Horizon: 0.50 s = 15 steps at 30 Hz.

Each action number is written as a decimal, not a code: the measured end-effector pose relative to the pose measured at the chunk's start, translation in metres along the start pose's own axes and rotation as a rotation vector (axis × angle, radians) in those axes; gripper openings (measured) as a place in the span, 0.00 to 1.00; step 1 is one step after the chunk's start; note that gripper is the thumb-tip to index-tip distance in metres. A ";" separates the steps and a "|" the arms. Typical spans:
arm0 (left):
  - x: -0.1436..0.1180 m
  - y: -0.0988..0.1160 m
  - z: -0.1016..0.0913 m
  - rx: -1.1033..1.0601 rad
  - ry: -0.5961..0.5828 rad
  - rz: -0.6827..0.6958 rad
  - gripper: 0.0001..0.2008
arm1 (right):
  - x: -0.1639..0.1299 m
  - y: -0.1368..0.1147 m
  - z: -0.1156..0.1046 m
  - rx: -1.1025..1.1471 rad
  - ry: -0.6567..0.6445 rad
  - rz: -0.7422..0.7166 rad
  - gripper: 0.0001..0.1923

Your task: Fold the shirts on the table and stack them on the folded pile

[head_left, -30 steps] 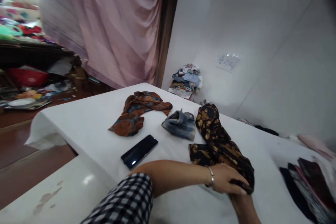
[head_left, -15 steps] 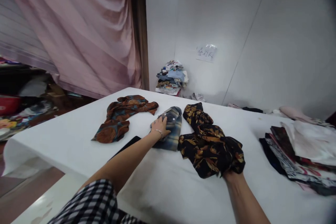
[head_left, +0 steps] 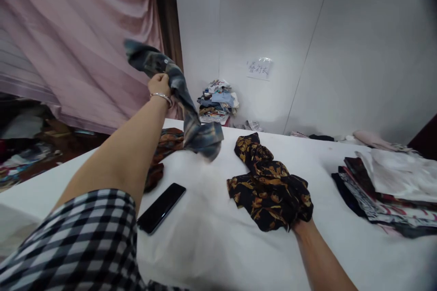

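Head view: left hand [head_left: 160, 85], clenched, has lifted plaid cloth [head_left: 183, 95]; right hand [head_left: 301, 226]: can't tell

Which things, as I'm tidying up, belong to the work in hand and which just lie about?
In use, apparently:
plaid garment, in the left hand
dark floral garment, at the right hand
rust-patterned garment, probably

Lying about, seemingly:
phone
floor clutter

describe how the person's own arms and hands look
The left arm has a black-and-white checked sleeve that leaves the forearm bare; a silver-coloured bangle circles the wrist. The left hand is ungloved. The right forearm is bare, its sleeve out of view; the right hand is mostly hidden.
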<state>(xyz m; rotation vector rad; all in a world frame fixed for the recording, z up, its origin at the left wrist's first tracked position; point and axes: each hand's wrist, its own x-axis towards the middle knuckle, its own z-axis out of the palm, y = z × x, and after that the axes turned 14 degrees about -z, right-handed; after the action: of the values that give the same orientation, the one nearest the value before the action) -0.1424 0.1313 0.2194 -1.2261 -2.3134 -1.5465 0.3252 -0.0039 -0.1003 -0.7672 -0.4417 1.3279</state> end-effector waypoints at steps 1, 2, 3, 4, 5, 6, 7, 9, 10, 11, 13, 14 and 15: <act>0.001 0.000 -0.001 -0.007 0.011 0.005 0.24 | 0.000 0.001 0.000 -0.011 -0.007 0.000 0.15; 0.000 -0.003 -0.001 -0.013 0.009 0.011 0.24 | 0.001 0.001 0.000 -0.022 -0.005 -0.004 0.14; -0.004 -0.009 0.002 -0.012 -0.007 0.011 0.22 | 0.001 0.001 0.000 -0.035 0.002 -0.006 0.14; -0.011 -0.017 0.005 -0.003 -0.037 0.001 0.20 | 0.000 0.001 0.001 -0.050 0.008 -0.006 0.14; -0.019 -0.026 0.011 0.011 -0.080 -0.016 0.18 | 0.000 0.000 0.002 -0.069 0.009 -0.007 0.14; -0.030 -0.035 0.019 0.024 -0.131 -0.036 0.17 | -0.001 -0.001 0.003 -0.091 -0.001 -0.007 0.15; -0.043 -0.043 0.029 0.034 -0.187 -0.055 0.17 | -0.002 -0.002 0.005 -0.116 -0.022 -0.016 0.16; -0.078 -0.053 0.055 0.034 -0.312 -0.073 0.18 | -0.004 -0.004 0.007 -0.168 -0.079 -0.056 0.18; -0.099 -0.055 0.070 0.020 -0.379 -0.073 0.17 | -0.005 -0.004 0.007 -0.183 -0.101 -0.092 0.19; -0.122 -0.055 0.084 0.000 -0.456 -0.072 0.15 | -0.006 -0.004 0.007 -0.185 -0.111 -0.131 0.18; -0.173 -0.051 0.113 -0.046 -0.637 -0.075 0.11 | -0.007 -0.003 0.005 -0.166 -0.110 -0.205 0.15; -0.198 -0.047 0.126 -0.071 -0.725 -0.078 0.09 | -0.007 -0.003 0.003 -0.157 -0.110 -0.240 0.13; -0.223 -0.043 0.138 -0.094 -0.806 -0.090 0.08 | -0.008 -0.002 0.001 -0.161 -0.125 -0.276 0.12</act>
<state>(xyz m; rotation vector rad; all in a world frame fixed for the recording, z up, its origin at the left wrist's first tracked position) 0.0241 0.1118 0.0135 -2.0999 -2.7784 -1.3488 0.3237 -0.0117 -0.0969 -0.7286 -0.7351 1.0938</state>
